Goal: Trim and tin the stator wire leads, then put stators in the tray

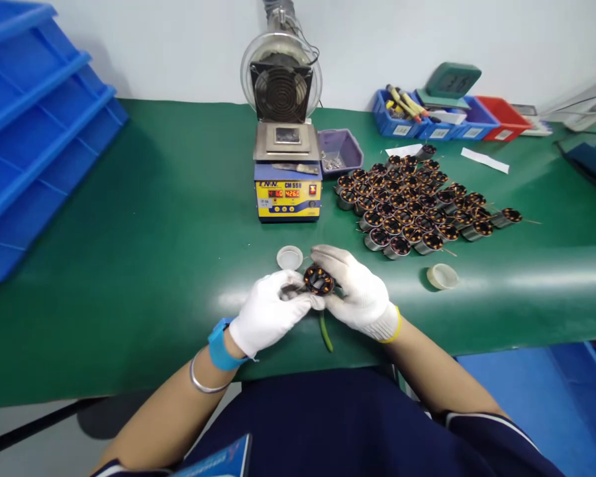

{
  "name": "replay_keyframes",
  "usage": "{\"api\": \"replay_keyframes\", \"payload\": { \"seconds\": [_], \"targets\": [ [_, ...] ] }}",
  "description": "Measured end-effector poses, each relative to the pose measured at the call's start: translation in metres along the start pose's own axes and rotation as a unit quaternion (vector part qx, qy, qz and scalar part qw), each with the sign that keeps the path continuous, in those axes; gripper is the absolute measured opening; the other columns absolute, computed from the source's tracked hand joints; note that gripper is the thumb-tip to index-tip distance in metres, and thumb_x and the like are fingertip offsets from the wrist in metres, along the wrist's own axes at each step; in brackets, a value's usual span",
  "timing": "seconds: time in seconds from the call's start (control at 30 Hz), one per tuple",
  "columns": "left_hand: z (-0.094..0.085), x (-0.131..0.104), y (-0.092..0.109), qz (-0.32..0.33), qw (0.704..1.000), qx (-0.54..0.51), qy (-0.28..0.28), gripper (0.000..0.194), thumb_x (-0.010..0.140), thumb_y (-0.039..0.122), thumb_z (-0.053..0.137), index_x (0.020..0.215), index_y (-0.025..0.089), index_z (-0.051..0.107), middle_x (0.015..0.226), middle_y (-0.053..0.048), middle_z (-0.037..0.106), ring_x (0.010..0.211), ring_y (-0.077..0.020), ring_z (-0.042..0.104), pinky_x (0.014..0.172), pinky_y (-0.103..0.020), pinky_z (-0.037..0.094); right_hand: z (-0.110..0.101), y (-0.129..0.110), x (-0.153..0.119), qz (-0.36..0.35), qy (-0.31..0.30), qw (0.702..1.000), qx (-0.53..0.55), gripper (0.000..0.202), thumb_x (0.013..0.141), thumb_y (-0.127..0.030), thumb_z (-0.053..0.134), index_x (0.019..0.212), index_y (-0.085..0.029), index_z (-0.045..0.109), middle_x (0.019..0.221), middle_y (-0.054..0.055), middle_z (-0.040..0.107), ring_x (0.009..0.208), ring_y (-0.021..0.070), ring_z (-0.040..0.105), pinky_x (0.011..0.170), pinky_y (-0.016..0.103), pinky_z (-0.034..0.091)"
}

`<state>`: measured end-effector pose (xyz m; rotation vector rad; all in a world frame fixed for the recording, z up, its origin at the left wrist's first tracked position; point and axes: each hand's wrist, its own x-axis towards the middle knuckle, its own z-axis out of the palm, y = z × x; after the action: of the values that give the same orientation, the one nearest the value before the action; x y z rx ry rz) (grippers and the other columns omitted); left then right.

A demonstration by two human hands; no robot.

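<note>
A motor stator [319, 281], a dark ring with copper windings, is held up in front of me over the table. My right hand [355, 288], in a white knit glove, wraps round its right side. From the left, my gloved left hand [273, 306] closes its fingers at the stator's edge; any fine wire between the fingertips is too small to make out. Below the hands lies a curved green handle [326, 333], its upper end hidden by the gloves. A small round white dish [289, 258] stands just behind my left hand.
Many similar stators [402, 205] stand grouped at the right. A yellow-and-blue solder pot [288, 192] with a fan [281, 93] stands ahead, beside a purple bin [345, 149]. A small cup [442, 276] sits right. Blue bins [400, 122] line the back; blue trays [34, 126] rise left.
</note>
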<state>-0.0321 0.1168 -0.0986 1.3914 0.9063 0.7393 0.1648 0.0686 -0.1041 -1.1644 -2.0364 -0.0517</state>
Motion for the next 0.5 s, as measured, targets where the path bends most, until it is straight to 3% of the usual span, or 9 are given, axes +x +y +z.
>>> {"api": "replay_keyframes", "payload": {
  "seconds": [0.03,0.1,0.17,0.23,0.3,0.33,0.4,0.43,0.5],
  "targets": [
    [-0.003,0.0,0.003,0.009,0.999,-0.031,0.02,0.017,0.073,0.03,0.083,0.074,0.02,0.07,0.068,-0.002,0.068,0.058,-0.017,0.062,0.058,-0.029,0.052,-0.002,0.001,-0.001,-0.003,-0.005,1.0,-0.003,0.057,0.095,-0.024,0.059,0.149,-0.019,0.043,0.139,0.019,0.062,0.131,0.0273,0.063,0.104,0.042,0.06],
    [-0.008,-0.002,0.011,0.074,0.988,-0.072,0.111,0.016,0.078,0.033,0.08,0.077,0.021,0.069,0.072,-0.003,0.069,0.06,-0.0171,0.063,0.061,-0.031,0.054,-0.004,0.002,-0.001,-0.006,-0.023,1.0,-0.012,0.06,0.095,-0.023,0.056,0.152,-0.019,0.039,0.143,0.019,0.06,0.133,0.0281,0.061,0.105,0.045,0.059],
    [-0.01,-0.003,0.016,0.167,0.972,-0.014,0.166,0.02,0.077,0.038,0.082,0.081,0.023,0.07,0.09,-0.006,0.072,0.076,-0.021,0.069,0.074,-0.036,0.059,-0.003,0.001,-0.002,-0.01,-0.039,0.999,-0.024,0.062,0.097,-0.023,0.052,0.156,-0.019,0.034,0.146,0.019,0.058,0.135,0.0284,0.06,0.105,0.045,0.059],
    [-0.009,-0.003,0.016,0.246,0.953,0.12,0.127,0.032,0.07,0.045,0.087,0.089,0.024,0.074,0.116,-0.011,0.071,0.102,-0.0277,0.07,0.095,-0.043,0.057,-0.001,-0.001,-0.004,-0.019,-0.047,0.998,-0.027,0.064,0.1,-0.024,0.05,0.16,-0.018,0.028,0.148,0.02,0.057,0.137,0.0279,0.059,0.105,0.043,0.06],
    [-0.006,-0.001,0.012,0.283,0.92,0.26,0.076,0.044,0.069,0.051,0.088,0.102,0.023,0.076,0.133,-0.015,0.065,0.116,-0.033,0.065,0.104,-0.049,0.052,-0.001,-0.003,-0.005,-0.023,-0.053,0.998,-0.028,0.067,0.101,-0.023,0.049,0.162,-0.016,0.023,0.148,0.021,0.057,0.138,0.0271,0.058,0.105,0.042,0.059],
    [-0.005,0.0,0.009,0.296,0.899,0.312,0.078,0.043,0.073,0.052,0.085,0.103,0.022,0.076,0.13,-0.016,0.066,0.114,-0.0335,0.065,0.101,-0.05,0.052,-0.001,-0.004,-0.005,-0.022,-0.056,0.998,-0.029,0.068,0.1,-0.021,0.05,0.163,-0.016,0.022,0.147,0.02,0.058,0.138,0.0268,0.058,0.106,0.042,0.059],
    [-0.007,0.001,0.006,0.315,0.877,0.354,0.079,0.026,0.085,0.044,0.077,0.091,0.02,0.073,0.105,-0.015,0.072,0.096,-0.0286,0.067,0.088,-0.045,0.054,-0.002,-0.005,-0.004,-0.016,-0.061,0.997,-0.039,0.069,0.098,-0.017,0.051,0.162,-0.016,0.024,0.145,0.019,0.06,0.137,0.0266,0.059,0.106,0.041,0.059],
    [-0.01,0.0,0.007,0.325,0.883,0.335,0.047,0.02,0.09,0.038,0.072,0.082,0.019,0.069,0.09,-0.011,0.071,0.084,-0.0244,0.066,0.079,-0.04,0.053,-0.003,-0.005,-0.004,-0.013,-0.062,0.997,-0.046,0.069,0.097,-0.015,0.051,0.161,-0.016,0.027,0.144,0.018,0.061,0.136,0.0264,0.06,0.105,0.041,0.059],
    [-0.02,-0.004,0.011,0.322,0.916,0.222,-0.087,0.025,0.095,0.026,0.065,0.071,0.02,0.061,0.069,-0.005,0.064,0.065,-0.0174,0.06,0.065,-0.032,0.05,-0.005,-0.004,-0.003,-0.016,-0.063,0.996,-0.059,0.066,0.094,-0.013,0.053,0.157,-0.015,0.034,0.144,0.018,0.061,0.134,0.0265,0.061,0.105,0.04,0.059]
  ]
}}
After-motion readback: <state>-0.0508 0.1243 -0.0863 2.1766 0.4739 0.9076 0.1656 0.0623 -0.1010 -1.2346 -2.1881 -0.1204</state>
